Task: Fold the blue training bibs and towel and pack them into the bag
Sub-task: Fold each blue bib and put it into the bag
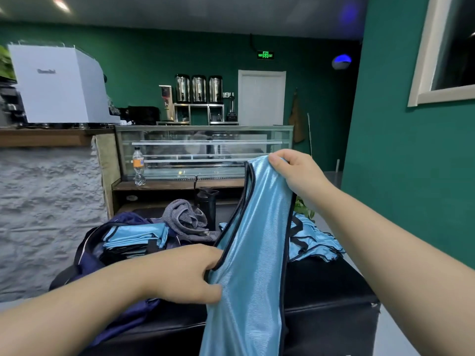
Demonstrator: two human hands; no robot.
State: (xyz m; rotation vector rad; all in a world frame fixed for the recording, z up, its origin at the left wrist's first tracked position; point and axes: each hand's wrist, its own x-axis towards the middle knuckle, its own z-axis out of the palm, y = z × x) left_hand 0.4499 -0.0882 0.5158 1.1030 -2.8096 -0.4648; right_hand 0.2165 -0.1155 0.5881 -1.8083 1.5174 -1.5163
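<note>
A shiny light-blue bib (253, 255) with black trim hangs lengthwise in front of me. My right hand (295, 173) pinches its top end up high. Lower down, my left hand (190, 273) grips its trimmed left edge. The navy bag (87, 258) lies open at the left on a black bench (326, 291), with folded blue bibs (133, 236) stacked inside. A crumpled grey towel (185, 218) lies just behind the bag. More unfolded blue bibs (313, 240) are heaped at the right on the bench.
A dark bottle (207, 206) stands behind the towel. A wooden shelf with a plastic drink bottle (138, 167) and a glass display case (205, 150) lie beyond. A rough white counter wall (46, 214) is at the left, a green wall (411, 163) at the right.
</note>
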